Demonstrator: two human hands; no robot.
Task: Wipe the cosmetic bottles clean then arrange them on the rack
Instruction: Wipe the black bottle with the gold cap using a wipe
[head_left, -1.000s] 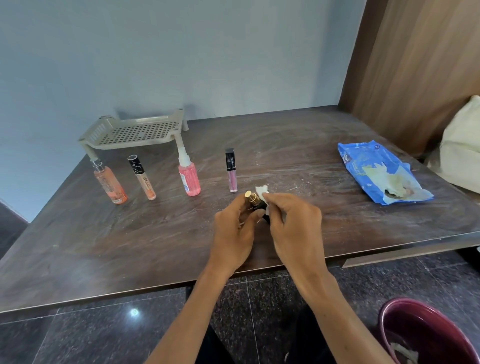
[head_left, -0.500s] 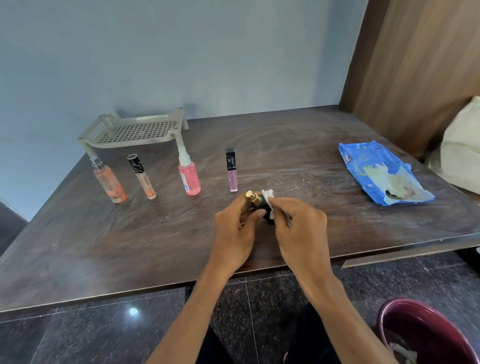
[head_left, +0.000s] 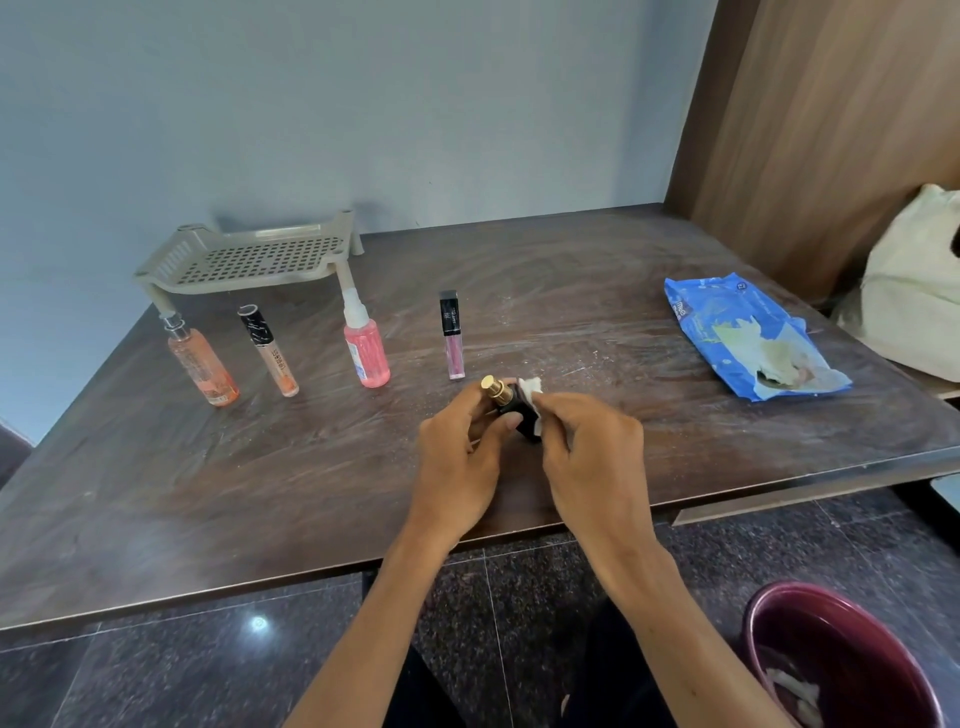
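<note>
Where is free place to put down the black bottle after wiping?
The rack holds nothing. On the table, bare patches lie between the lip gloss tube and the blue wipes pack, and on the near side, left of the left hand. It is crowded before the rack, along the row from the orange bottle to the pink spray bottle.

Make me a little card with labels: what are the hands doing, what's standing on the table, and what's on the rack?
Left hand: holds a black bottle with a gold cap
Right hand: pinches a wipe against that bottle
Standing on table: orange bottle, beige tube, pink spray, lip gloss
Rack: no bottle on it yet
Also on table: blue wipes pack
On floor: red bin
</note>
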